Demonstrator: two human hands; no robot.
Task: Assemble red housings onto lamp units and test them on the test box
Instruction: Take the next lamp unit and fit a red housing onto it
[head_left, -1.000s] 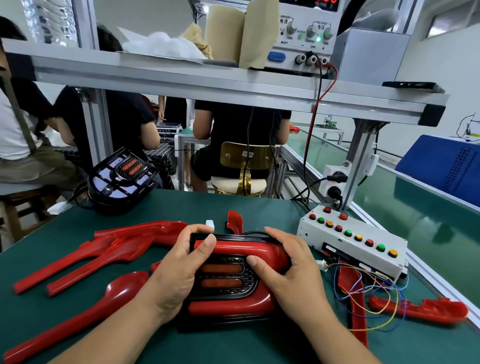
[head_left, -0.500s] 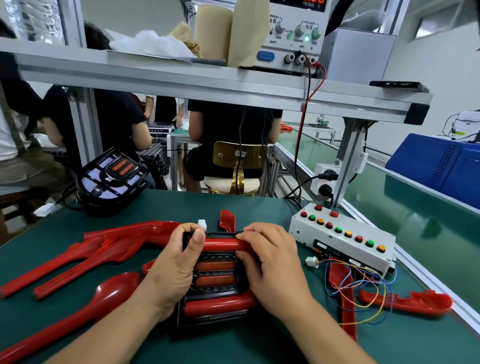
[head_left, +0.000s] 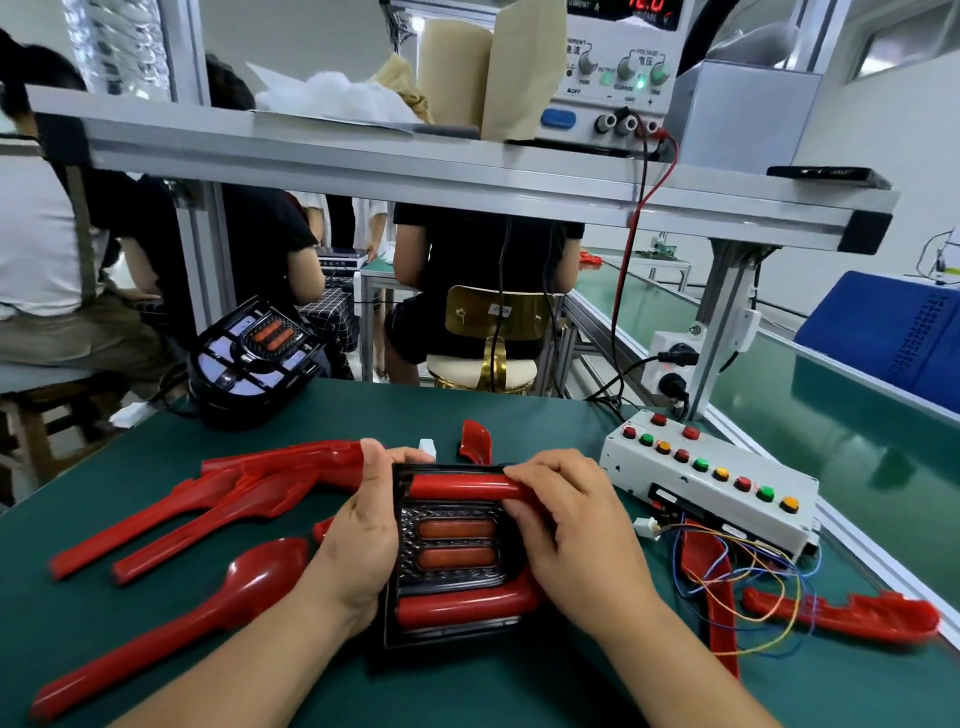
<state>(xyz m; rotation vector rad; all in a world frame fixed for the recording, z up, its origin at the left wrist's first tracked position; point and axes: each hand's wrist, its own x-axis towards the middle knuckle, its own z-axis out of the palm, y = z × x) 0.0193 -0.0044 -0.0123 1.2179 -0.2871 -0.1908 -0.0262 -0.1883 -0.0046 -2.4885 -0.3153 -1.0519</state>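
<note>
A black lamp unit (head_left: 456, 551) with two orange strips lies on the green mat in front of me, with a red housing (head_left: 462, 486) fitted over its top and bottom edges. My left hand (head_left: 358, 540) grips the unit's left side, thumb on the top corner. My right hand (head_left: 576, 530) covers the right side, fingers curled over the housing's upper bar. The white test box (head_left: 706, 483) with red, green and yellow buttons stands to the right, apart from the unit. Its coloured wires (head_left: 748, 577) and white plug (head_left: 645, 529) lie loose beside my right hand.
Several loose red housings (head_left: 208, 509) lie left of the unit, and more (head_left: 841, 616) lie right under the wires. A second black lamp unit (head_left: 254, 353) sits at the mat's far left. A power supply (head_left: 618, 73) stands on the overhead shelf. People sit beyond.
My right hand slid up from the unit's right side onto the housing's top bar. The left thumb moved up to the top left corner. The view shifted slightly.
</note>
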